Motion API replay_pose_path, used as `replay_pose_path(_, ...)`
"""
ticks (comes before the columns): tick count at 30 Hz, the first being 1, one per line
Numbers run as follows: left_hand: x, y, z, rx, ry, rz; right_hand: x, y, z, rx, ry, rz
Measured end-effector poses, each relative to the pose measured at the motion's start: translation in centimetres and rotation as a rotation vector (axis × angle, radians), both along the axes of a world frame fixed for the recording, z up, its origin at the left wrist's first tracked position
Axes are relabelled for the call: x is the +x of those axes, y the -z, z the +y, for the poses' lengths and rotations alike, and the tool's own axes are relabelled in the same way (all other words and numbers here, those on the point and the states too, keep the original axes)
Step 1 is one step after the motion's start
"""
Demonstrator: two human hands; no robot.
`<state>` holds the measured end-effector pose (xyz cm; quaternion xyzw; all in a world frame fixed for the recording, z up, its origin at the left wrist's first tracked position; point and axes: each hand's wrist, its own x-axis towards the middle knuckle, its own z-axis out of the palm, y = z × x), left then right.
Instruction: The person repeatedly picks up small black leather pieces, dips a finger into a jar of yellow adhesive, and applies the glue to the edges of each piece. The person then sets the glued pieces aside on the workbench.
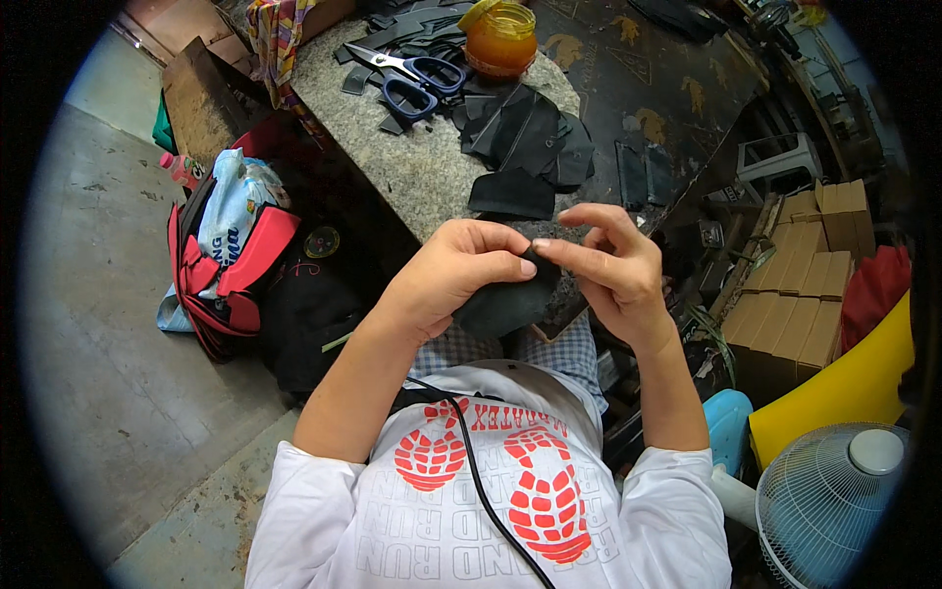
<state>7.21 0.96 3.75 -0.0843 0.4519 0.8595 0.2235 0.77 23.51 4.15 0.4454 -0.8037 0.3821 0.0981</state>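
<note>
In front of my lap, a curved piece of thin black leather-like material (505,306) hangs from my left hand (446,267). The left thumb lies on the near face and the fingers curl behind its upper edge. My right hand (618,267) meets that edge from the other side, its index fingertip pressed close to the left fingers. Its middle finger is raised apart, and the right thumb is mostly hidden. Beyond both hands, more cut black pieces (520,133) lie in a loose pile on the table (397,172).
Blue-handled scissors (407,79) and an open jar of orange paste (500,41) stand among black scraps. A red and black bag (250,245) is at my left. Stacked cardboard boxes (800,294), a yellow curved object (844,378) and a fan (834,501) are at my right.
</note>
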Motion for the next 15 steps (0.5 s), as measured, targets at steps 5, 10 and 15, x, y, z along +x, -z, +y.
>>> replay_pose_path(5, -0.3, -0.1, -1.6, 0.039, -0.149, -0.016, -2.8, -1.3, -1.0, -0.095, -0.153, 0.012)
replay_pose_path(10, -1.0, 0.1, -2.1, 0.100, -0.313, 0.099, -10.9, -3.5, -4.2, -0.081, 0.147, 0.244)
replay_pose_path(15, -1.0, 0.0, -3.1, 0.079, -0.236, 0.202, -18.4, -4.1, -9.7, 0.284, 0.446, 0.599)
